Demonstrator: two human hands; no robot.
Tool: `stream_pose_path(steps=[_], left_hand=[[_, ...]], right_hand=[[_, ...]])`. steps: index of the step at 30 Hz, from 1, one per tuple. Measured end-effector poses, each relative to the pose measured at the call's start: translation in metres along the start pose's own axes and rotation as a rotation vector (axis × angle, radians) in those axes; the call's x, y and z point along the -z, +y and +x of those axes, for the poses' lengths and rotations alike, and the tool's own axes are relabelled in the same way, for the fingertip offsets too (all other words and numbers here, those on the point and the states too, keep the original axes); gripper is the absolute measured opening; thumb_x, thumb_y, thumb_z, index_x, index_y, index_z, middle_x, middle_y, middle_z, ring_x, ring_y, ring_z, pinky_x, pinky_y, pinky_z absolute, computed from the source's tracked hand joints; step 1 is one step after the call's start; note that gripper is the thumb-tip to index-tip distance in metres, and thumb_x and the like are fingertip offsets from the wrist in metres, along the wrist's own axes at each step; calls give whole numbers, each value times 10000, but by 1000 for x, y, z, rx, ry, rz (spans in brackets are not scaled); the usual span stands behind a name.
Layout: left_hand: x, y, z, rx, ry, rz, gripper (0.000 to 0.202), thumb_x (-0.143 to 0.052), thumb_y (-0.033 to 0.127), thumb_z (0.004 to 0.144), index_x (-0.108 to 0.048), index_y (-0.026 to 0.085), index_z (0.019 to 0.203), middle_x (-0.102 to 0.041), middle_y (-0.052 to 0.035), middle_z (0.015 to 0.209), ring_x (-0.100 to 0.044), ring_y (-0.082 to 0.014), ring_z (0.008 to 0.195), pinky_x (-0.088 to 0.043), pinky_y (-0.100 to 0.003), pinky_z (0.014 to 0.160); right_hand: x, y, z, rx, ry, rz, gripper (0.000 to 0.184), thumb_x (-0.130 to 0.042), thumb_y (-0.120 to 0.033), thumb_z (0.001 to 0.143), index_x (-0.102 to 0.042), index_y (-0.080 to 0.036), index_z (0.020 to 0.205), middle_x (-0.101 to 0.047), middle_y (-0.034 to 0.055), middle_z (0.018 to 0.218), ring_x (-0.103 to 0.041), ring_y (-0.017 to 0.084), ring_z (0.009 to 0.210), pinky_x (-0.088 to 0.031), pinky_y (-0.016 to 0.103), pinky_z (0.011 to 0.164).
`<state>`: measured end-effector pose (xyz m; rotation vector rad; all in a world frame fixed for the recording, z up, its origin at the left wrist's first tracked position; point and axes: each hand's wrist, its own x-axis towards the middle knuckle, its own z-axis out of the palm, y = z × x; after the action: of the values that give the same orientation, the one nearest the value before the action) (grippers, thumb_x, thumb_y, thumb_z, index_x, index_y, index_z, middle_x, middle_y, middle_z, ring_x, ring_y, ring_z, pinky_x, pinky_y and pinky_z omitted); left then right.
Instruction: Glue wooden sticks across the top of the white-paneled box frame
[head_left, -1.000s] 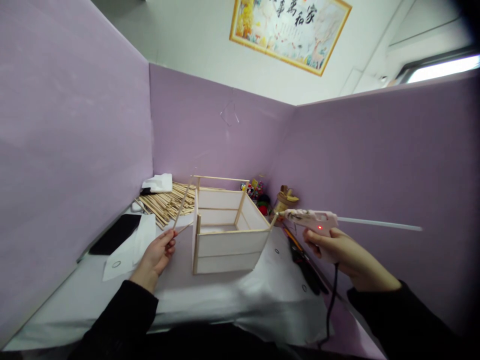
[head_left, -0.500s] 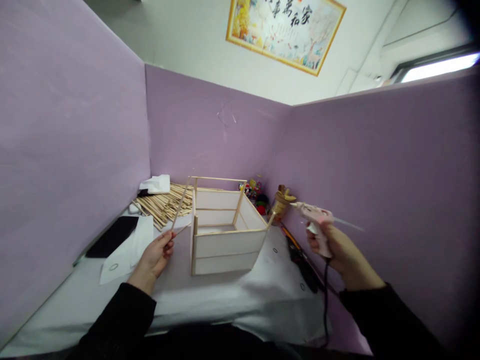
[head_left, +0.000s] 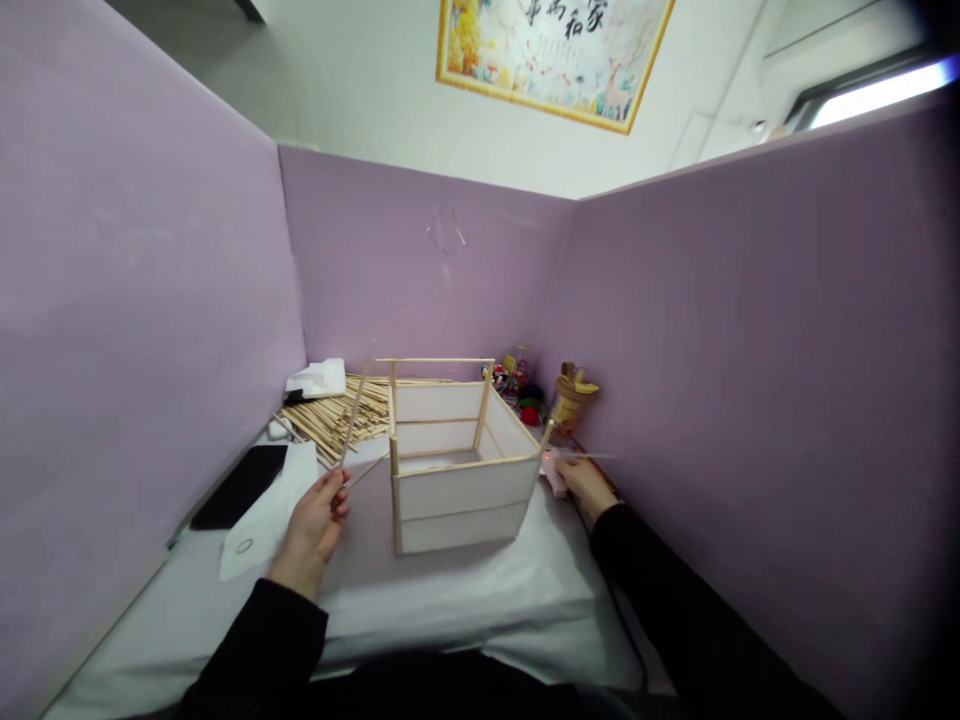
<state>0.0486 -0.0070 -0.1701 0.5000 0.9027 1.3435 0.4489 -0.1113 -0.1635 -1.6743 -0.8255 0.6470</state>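
My left hand (head_left: 316, 515) is closed around a thin wooden stick (head_left: 355, 412) that slants up and away, its far end blurred. A second short stick (head_left: 369, 469) points right from beside the same fingers; whether I grip it too, I cannot tell. Right of the box frame, my right hand (head_left: 589, 486) is on a pink hot glue gun (head_left: 553, 472) low over the table, a clear glue stick jutting from its back. The gun's nozzle is hidden behind the frame's corner. Between my hands stands the open-topped box frame (head_left: 461, 505) of wooden sticks with white panels.
Behind the left hand lies a heap of wooden sticks (head_left: 322, 420) beside folded white paper (head_left: 319, 378). A black flat object (head_left: 240, 487) and a white sheet (head_left: 259, 535) lie at left. A brown cup (head_left: 571, 400) and small colourful items (head_left: 517, 375) stand at back right. Purple partitions (head_left: 420, 260) enclose the table.
My right hand has carried the glue gun left and down, from the raised spot at right to beside the box frame. My left hand keeps its stick in nearly the same place.
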Motion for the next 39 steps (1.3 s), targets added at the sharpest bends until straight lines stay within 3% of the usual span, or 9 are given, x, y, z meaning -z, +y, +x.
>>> stream_pose_path(steps=[4,7,11,13,16,20,29,33,39], left_hand=[[-3,26,-32,-207,53,-1,128,-679,60,826,-663,152,739,-635,17,733,-446,-36,498,-330,-110,398],[-14,49,-77,-636,52,269,50,-733,163,837,-747,208,853,-673,10,790,-486,-76,594,-410,-143,509],[-40,68,-133,-1080,6,673,53,-795,262,799,-793,267,852,-711,-8,861,-566,-163,772,-473,-230,669],[-50,70,-149,-1108,-67,669,39,-792,245,787,-799,273,812,-708,-13,831,-559,-182,750,-463,-255,649],[-60,69,-154,-1069,-103,604,92,-802,192,751,-801,278,784,-704,-10,797,-538,-187,703,-451,-268,621],[-66,72,-142,-1059,-100,598,113,-796,164,761,-804,270,796,-717,-12,826,-563,-176,723,-485,-265,657],[-60,66,-122,-1007,-200,654,269,-758,96,785,-814,271,982,-732,-49,975,-619,-188,814,-497,-269,669],[-58,57,-116,-913,-214,632,308,-786,122,770,-809,291,1027,-697,-67,1041,-616,-243,960,-529,-328,826],[-56,51,-107,-1068,-299,789,349,-712,188,855,-754,303,1182,-672,-79,1117,-602,-266,1061,-497,-414,979]], right_hand=[[29,-23,-23,97,238,-49,70,-647,-271,822,-660,-207,796,-679,32,807,-620,236,884,-493,315,732],[42,-60,-68,341,310,-74,209,-617,-386,868,-705,-232,979,-706,50,975,-627,235,979,-497,339,840],[35,-116,-131,690,202,-115,370,-649,-449,901,-661,-302,1240,-703,59,1079,-661,228,974,-520,369,890],[25,-134,-148,713,144,-125,454,-648,-467,908,-605,-317,1334,-711,63,1075,-676,228,917,-542,385,853],[16,-143,-151,706,202,-131,304,-630,-486,919,-697,-302,1152,-725,60,973,-675,227,831,-551,391,794],[16,-140,-139,685,220,-105,194,-684,-479,878,-734,-291,876,-704,42,842,-652,223,783,-529,364,757],[15,-124,-104,577,196,-19,245,-750,-493,794,-742,-251,833,-702,49,885,-641,255,877,-495,387,824],[14,-123,-97,619,147,-67,216,-729,-474,821,-734,-257,812,-678,55,891,-626,266,880,-476,393,821],[15,-124,-89,643,111,-95,199,-732,-458,812,-739,-259,798,-663,46,892,-597,232,858,-443,352,770]])
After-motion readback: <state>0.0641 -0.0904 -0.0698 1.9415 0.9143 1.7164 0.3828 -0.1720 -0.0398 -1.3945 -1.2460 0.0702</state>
